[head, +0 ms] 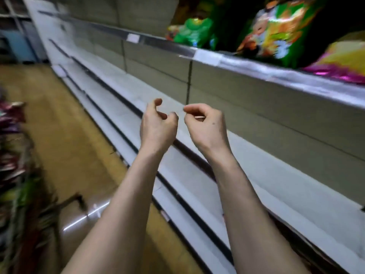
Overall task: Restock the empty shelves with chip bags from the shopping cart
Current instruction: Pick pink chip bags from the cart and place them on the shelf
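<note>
Both forearms raised in front of a run of pale grey metal shelves [276,175]. Left hand [158,125] and right hand [205,125] sit close together but not touching, level with the bare middle shelf. The fingers of each are loosely curled inward and grip nothing.

The top shelf, with a shiny metal price rail [246,62], carries chip bags at upper right:
- a small glossy green chip bag [192,32]
- a larger green and orange chip bag [276,30] beside it
- a yellow bag with a magenta edge [343,60] at the frame's right edge

All three are blurred and their print is unreadable. White label tags are clipped along the rail.

The lower shelf tier [187,214] is bare too.

At far left is a heavily blurred wire shopping cart [39,210], with purple and green bags [11,119] heaped in it, well apart from both hands. The cart stands on a glossy tan floor [65,125].
</note>
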